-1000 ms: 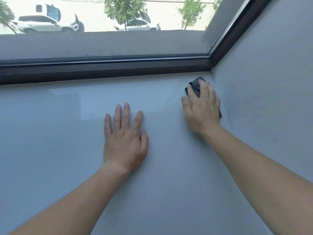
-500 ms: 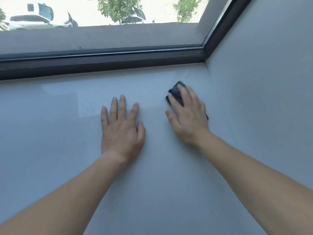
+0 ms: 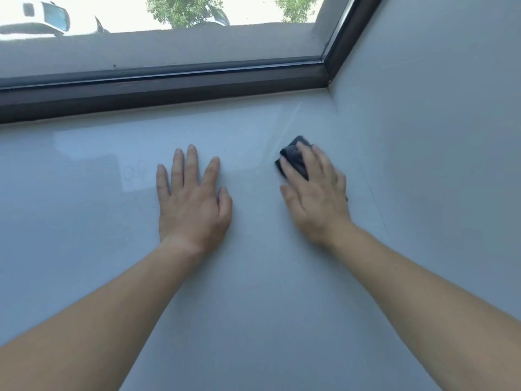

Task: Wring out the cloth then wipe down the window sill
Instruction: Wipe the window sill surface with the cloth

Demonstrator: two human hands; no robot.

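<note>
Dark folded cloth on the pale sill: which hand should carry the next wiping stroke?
Right. The right hand already presses the dark folded cloth flat; the left hand rests empty, bracing on the pale window sill.

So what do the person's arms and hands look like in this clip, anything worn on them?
Nothing worn that shows. The left hand and the right hand are bare, with no gloves, rings, watch or bracelet visible. Both forearms are bare right to the bottom edge of the frame, so no sleeve is in view. Fingernails look short and unpainted. No markings or tattoos show.
</note>
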